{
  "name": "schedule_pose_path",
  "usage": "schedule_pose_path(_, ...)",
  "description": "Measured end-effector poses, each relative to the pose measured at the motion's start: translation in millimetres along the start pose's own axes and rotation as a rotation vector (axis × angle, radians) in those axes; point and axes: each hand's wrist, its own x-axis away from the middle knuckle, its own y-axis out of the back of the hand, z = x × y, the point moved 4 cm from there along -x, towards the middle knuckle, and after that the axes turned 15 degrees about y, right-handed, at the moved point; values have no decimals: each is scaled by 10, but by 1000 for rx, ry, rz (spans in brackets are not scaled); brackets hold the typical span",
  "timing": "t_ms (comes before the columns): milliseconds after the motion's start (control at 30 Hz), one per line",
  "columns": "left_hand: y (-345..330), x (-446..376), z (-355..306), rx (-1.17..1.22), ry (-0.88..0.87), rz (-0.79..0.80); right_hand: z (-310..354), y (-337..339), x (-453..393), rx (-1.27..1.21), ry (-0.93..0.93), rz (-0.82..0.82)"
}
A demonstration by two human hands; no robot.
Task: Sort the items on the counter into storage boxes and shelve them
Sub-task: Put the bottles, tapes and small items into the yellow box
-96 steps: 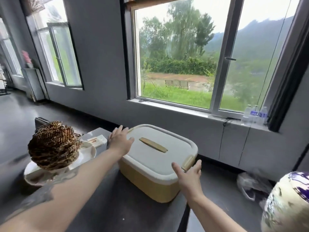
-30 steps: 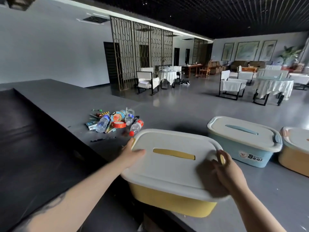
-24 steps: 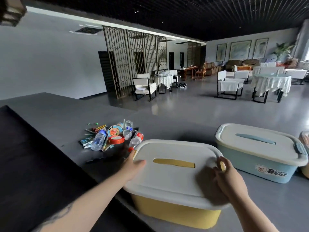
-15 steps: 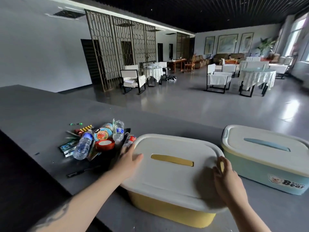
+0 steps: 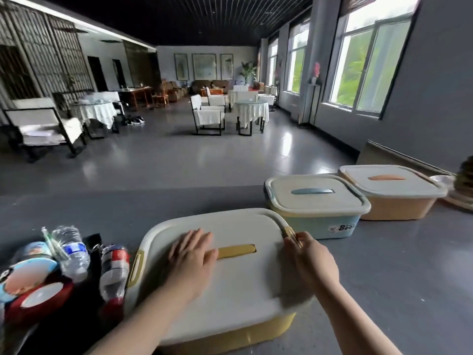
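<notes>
I see the nearest box [image 5: 217,290] on the counter [image 5: 396,265]; bottles [image 5: 73,252] just left of it, two more boxes [image 5: 317,203] behind-right, both hands on its lid.

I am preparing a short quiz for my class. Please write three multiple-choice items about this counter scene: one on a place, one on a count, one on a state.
1. Where is the blue box?
A. between the yellow box and the orange box
B. on the floor
C. on top of the yellow box

2. How many lidded storage boxes stand on the counter?
A. one
B. three
C. five

3. What does the left hand do?
A. grips a bottle
B. hangs beside the counter
C. lies flat on the yellow box's lid

Answers:
1 A: it stands between the yellow box and the orange box.
2 B: yellow, blue, orange.
3 C: its fingers lie straight on the lid, over one end of the handle.
</notes>
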Motion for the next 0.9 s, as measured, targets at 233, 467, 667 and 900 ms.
schedule_pose_path(233, -20, -12, 2, 37, 19, 3, -153, -1, -77, -50, -135, -30)
schedule_pose_path(467, 246, 5, 177, 364, 92, -130, 173, 81, -96, 242, 327, -222)
schedule_pose_path(667, 432, 111, 1043, 358, 433, -152, 975, -448, -95, 32, 852, 135)
schedule_pose_path(900, 612, 168, 1097, 193, 472, -186, 1240, -693, -27, -94, 1005, 42)
